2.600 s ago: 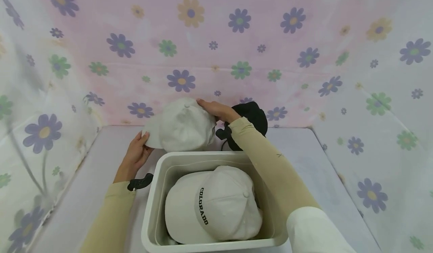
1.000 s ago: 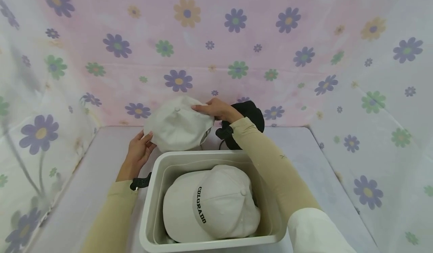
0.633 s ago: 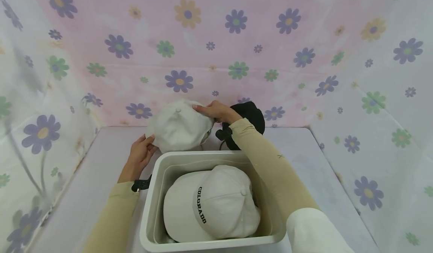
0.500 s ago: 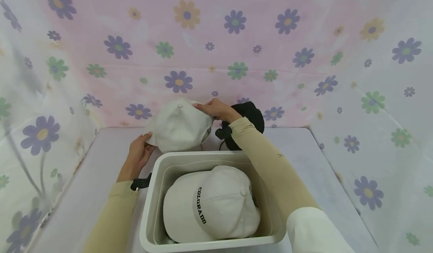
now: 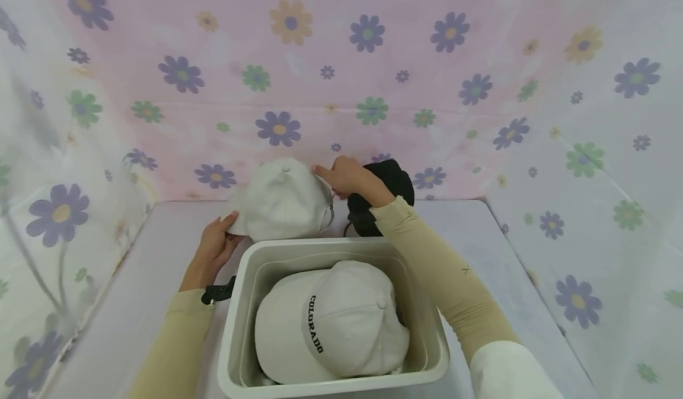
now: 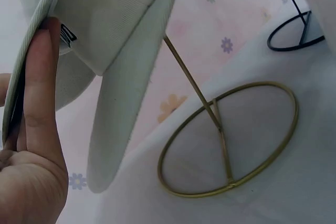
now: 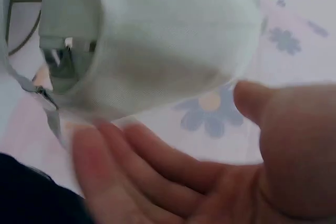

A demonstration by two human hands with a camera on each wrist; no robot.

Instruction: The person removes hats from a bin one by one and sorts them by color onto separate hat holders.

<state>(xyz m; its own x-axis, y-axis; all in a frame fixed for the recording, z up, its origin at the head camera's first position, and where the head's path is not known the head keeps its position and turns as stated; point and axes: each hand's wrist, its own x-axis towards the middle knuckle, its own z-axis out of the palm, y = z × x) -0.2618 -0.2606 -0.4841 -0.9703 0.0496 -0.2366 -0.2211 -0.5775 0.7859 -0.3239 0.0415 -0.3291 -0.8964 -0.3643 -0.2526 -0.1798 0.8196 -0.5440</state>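
A plain white baseball cap [image 5: 288, 200] stands behind the bin, its brim toward the left. My left hand [image 5: 214, 246] pinches that brim between thumb and fingers; in the left wrist view the fingers [image 6: 41, 87] lie along its underside. A brass-coloured wire stand [image 6: 228, 182] has a rod running up behind the cap's edge; its top is hidden. My right hand [image 5: 349, 176] is by the cap's back, thumb and fingers spread. In the right wrist view the thumb stands off the white crown [image 7: 173, 40], and the blurred fingertips are close to its edge; contact is unclear.
In front stands a white plastic bin [image 5: 230, 328] holding a white cap [image 5: 341, 322] lettered COLORADO. Right of the plain cap is a black cap [image 5: 395, 179], partly behind my right arm. A dark wire stand base [image 6: 299, 43] shows there. Flowered curtains [image 5: 331, 91] enclose the table [image 5: 144, 257].
My right hand has loosened from the plain white cap's crown and drawn slightly right. The cap has turned a little, showing more brim on the left. My left hand keeps the brim pinched.
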